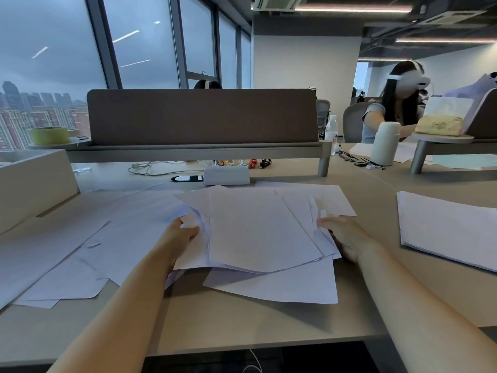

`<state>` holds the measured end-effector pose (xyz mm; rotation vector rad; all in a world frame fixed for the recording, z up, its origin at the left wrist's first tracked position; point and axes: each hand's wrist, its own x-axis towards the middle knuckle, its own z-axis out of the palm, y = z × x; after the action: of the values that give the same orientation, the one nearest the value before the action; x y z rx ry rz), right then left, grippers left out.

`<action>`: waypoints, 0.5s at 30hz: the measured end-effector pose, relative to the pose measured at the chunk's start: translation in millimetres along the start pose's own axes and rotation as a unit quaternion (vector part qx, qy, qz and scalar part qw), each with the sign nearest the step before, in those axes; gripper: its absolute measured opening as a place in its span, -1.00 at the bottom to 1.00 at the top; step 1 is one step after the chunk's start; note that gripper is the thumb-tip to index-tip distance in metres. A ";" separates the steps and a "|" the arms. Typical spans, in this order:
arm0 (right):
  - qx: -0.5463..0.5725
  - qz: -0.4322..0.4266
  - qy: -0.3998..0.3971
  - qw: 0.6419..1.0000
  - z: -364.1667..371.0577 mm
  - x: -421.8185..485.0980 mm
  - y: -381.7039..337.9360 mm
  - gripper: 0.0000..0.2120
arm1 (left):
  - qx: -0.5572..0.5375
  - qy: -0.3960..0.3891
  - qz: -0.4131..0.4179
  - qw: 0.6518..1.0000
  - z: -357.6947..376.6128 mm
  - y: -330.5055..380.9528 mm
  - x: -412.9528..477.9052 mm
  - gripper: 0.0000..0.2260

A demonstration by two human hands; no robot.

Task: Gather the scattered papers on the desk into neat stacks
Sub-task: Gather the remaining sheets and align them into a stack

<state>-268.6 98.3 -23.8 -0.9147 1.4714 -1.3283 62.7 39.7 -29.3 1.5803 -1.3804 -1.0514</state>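
Observation:
A loose bundle of white papers (258,232) is lifted slightly off the desk between my hands. My left hand (180,234) grips its left edge, thumb on top. My right hand (347,239) holds its right edge, fingers under the sheets. Under the bundle a single sheet (282,286) lies flat. More scattered sheets (80,251) cover the desk to the left, overlapping each other. A neat stack of paper (446,230) sits at the right of the desk.
A brown partition screen (201,117) stands on a shelf at the back of the beige desk (242,324). A white box (226,175), cables and a phone lie beneath it. A cardboard box (29,181) stands at left. A person sits at back right beside a white bottle (384,144).

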 end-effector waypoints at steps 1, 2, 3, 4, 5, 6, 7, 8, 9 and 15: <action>0.001 0.003 0.000 1.000 0.8 -1.5 -1.3 -0.89 | -0.014 -0.002 -0.006 1.000 -0.9 -1.1 0.6 -0.64; 0.004 0.004 0.000 1.000 0.7 -1.3 -1.5 -0.84 | -0.026 -0.003 -0.011 1.000 -1.3 -2.1 1.1 -0.66; 0.003 0.008 -0.002 1.000 0.9 -1.1 -1.5 -0.79 | -0.039 -0.007 -0.018 0.999 -1.1 -1.7 -0.2 -0.67; -0.003 0.010 -0.002 1.000 1.0 -0.8 -1.3 -0.74 | -0.056 -0.015 -0.021 0.998 -0.1 -1.5 -0.9 -0.67; -0.015 0.011 -0.008 1.000 1.6 -1.6 -1.7 -0.70 | -0.075 -0.024 -0.025 0.997 1.3 -1.1 -1.6 -0.65; -0.030 0.011 -0.009 0.999 1.9 -1.8 -2.2 -0.66 | -0.083 -0.032 -0.027 0.996 2.7 -0.4 -2.5 -0.61; -0.046 0.010 -0.011 0.999 3.0 -1.9 -3.1 -0.62 | -0.077 -0.036 -0.025 0.996 4.2 0.9 -4.0 -0.57; -0.063 0.009 -0.012 0.998 4.3 -2.5 -3.9 -0.56 | -0.069 -0.038 -0.018 0.997 5.6 0.9 -4.2 -0.51; -0.083 0.009 -0.016 0.996 5.9 -2.4 -4.4 -0.50 | -0.065 -0.041 -0.013 0.997 6.4 1.3 -4.7 -0.47; -0.127 0.039 -0.036 0.990 10.2 1.2 -2.9 -0.75 | -0.049 -0.033 -0.001 0.998 7.1 4.3 -8.9 -0.38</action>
<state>-259.4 93.6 -21.0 -1.0456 1.6275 -1.0551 53.9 47.8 -27.0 1.4883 -1.3490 -1.1638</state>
